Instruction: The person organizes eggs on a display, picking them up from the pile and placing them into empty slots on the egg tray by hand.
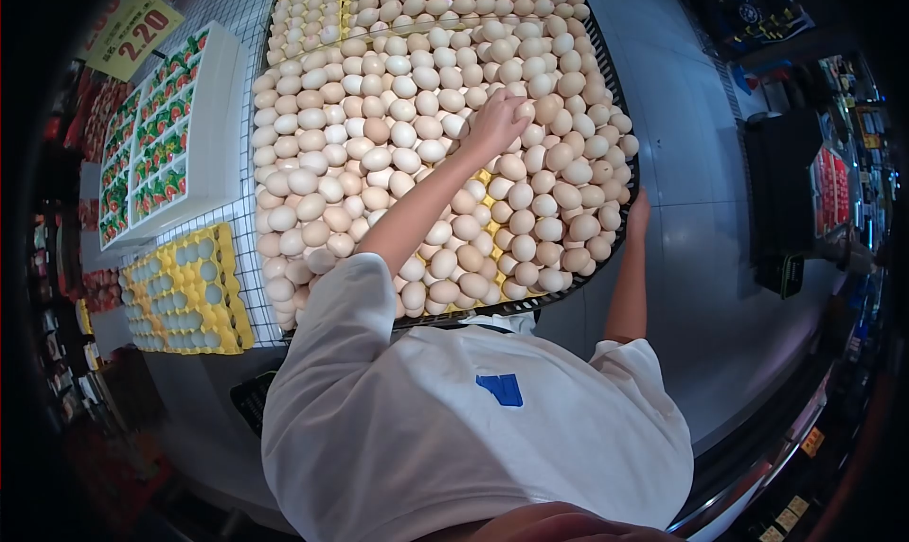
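My left hand (496, 125) reaches over the middle of a wide display of loose eggs. Its fingers are curled round a pale egg (525, 112), among the others in the pile. Below that hand, part of a yellow egg tray (493, 228) shows between the brown and cream eggs (407, 135). My right hand (640, 211) is low at the right side, beside the black rim (620, 222) of the display. Its fingers are mostly hidden, so I cannot make out whether it grips the rim.
To the left, a yellow tray (220, 286) of bluish eggs and a white box (213, 116) of green-and-red packs stand on a white grid surface (244, 177). A yellow price sign (133, 33) hangs behind them. Grey floor (696, 173) and a dark stand (781, 177) lie to the right.
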Demonstrator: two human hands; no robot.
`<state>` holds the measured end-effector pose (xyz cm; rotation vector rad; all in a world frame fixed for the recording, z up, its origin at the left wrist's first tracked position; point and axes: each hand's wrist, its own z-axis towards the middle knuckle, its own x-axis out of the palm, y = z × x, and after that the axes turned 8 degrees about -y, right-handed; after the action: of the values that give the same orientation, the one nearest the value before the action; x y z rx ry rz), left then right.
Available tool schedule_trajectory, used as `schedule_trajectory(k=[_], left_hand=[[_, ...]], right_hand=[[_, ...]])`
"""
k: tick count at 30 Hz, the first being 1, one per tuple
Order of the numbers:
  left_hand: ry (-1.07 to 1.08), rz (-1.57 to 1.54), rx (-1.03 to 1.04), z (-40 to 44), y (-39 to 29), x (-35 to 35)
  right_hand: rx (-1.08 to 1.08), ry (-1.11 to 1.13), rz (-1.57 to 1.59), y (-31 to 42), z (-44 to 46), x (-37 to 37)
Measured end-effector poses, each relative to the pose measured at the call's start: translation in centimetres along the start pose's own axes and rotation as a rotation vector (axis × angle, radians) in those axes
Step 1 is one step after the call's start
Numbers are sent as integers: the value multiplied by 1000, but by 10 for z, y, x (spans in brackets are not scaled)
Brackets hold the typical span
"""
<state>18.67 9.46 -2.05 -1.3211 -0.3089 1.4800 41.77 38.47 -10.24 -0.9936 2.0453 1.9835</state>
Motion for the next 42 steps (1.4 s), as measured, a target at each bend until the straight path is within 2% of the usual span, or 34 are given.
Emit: schedule_trajectory(k=[2, 4, 5, 6, 8, 9, 13, 14, 16, 19, 23, 25, 30, 32, 34, 36, 38, 39, 42], left_hand=[[-21, -1, 0, -5, -1, -7], [31, -56, -112, -11, -3, -22], [14, -79, -69, -16, 4, -27], [9, -67, -86, -23, 10, -35], [50, 43, -61, -35, 23, -61], [61, 51, -88, -39, 23, -82], [14, 355, -28, -53, 61, -152], [36, 365, -152, -56, 55, -171], [72, 397, -182, -64, 71, -194], [276, 461, -261, -72, 71, -208], [297, 466, -136, -77, 73, -199], [345, 585, -7, -75, 73, -195], [411, 644, -24, -66, 65, -196], [342, 614, -149, -57, 55, -198], [292, 453, -257, -40, 43, -192], [224, 190, -225, -29, 39, -169], [238, -15, -194, -22, 21, -135], [277, -124, -264, -20, 10, -115], [266, -234, -263, -22, -3, -56]], right_hand=[[-38, 27, -5, -5, 3, 3], [71, -14, 9, 8, -6, 1], [170, 25, 2, 28, -17, -3], [89, 26, -21, 17, -11, -2], [77, 74, 66, 15, -9, -2], [7, 63, 61, -17, 15, 3], [-77, 39, -107, -2, 3, -2], [-70, 40, -109, -1, 1, -2], [17, 37, -42, 8, -3, -2], [-14, 17, -27, 3, -2, 0], [25, 49, -28, 11, -7, -3], [-76, 27, -153, 14, -11, -5], [37, 36, -94, 11, -6, -4], [65, 18, -99, 4, 0, -1], [39, 12, -123, 8, -4, -5], [88, 11, -106, 24, -13, -4], [59, 7, -75, 26, -15, -2], [35, 3, -47, 24, -16, -3], [5, -32, -48, 26, -17, -2]])
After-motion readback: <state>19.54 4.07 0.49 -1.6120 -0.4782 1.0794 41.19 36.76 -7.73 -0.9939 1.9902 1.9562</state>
